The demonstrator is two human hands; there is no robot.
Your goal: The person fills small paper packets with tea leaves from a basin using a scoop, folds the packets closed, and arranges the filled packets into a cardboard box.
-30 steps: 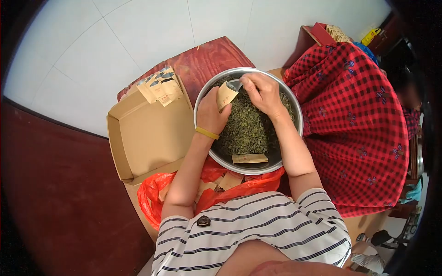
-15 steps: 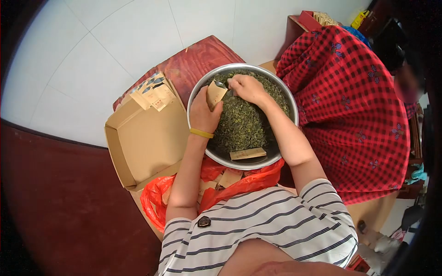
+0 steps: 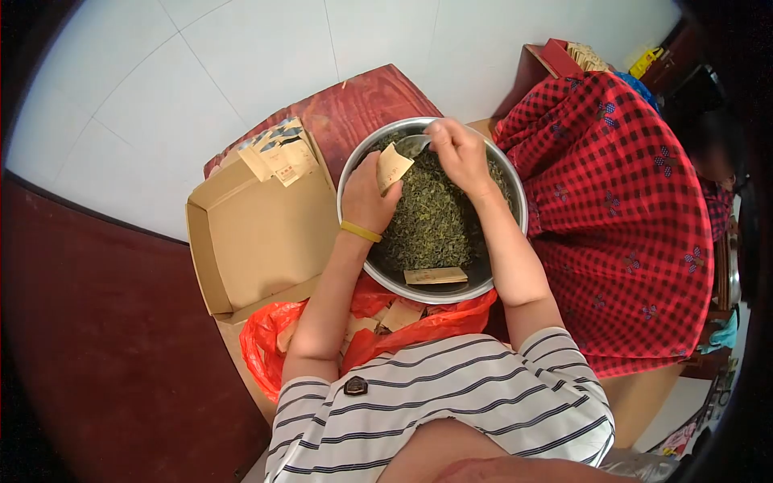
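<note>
In my left hand (image 3: 372, 197) is a small brown paper packet (image 3: 394, 167), held upright at the left side of a metal basin (image 3: 522, 189). My right hand (image 3: 460, 157) grips a metal spoon (image 3: 414, 146), its bowl close to the packet's top. Whether the spoon touches the packet I cannot tell. Dried green leaves (image 3: 435, 221), looking like tea, heap in the basin below both hands. A few flat paper packets (image 3: 436, 276) lie against the basin's near inner wall.
An open cardboard box (image 3: 266, 233) stands left of the basin, with several packets (image 3: 282, 157) at its far edge. A red plastic bag (image 3: 435, 322) holding packets lies in front. Red checked cloth (image 3: 612, 217) drapes at the right. Behind is a red wooden surface (image 3: 354, 101).
My right hand has risen from the leaves and turned, bringing the spoon up beside the packet's top. My left hand still holds the packet. The whole view has shifted slightly.
</note>
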